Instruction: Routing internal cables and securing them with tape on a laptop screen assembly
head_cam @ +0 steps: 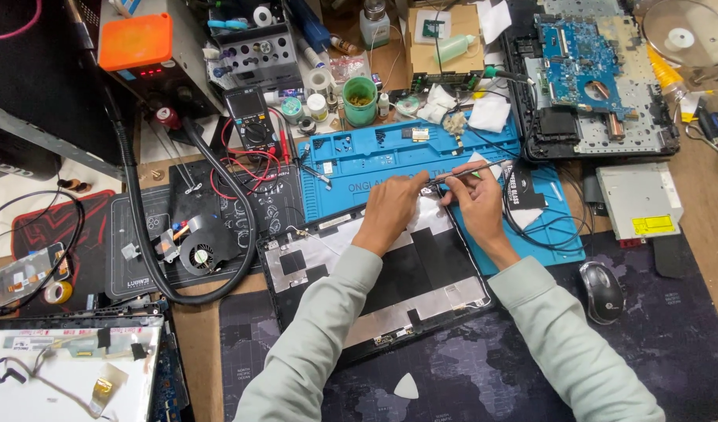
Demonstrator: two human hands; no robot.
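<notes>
A white pick (406, 385) lies nearest on the bench (707, 227). Beyond it, a laptop lid (374, 270) — the left hand (390, 209) presses white paper on it, while the right hand (476, 205) pinches tweezers (462, 173) — then a blue mat (390, 160).

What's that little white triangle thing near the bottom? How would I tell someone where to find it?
Start at the dark desk mat printed with a world map along the near edge of the bench. Just below the black laptop lid panel, between the person's two pale green sleeves, lies a small white plastic triangular pick. It is the only loose white piece on that mat.
</notes>
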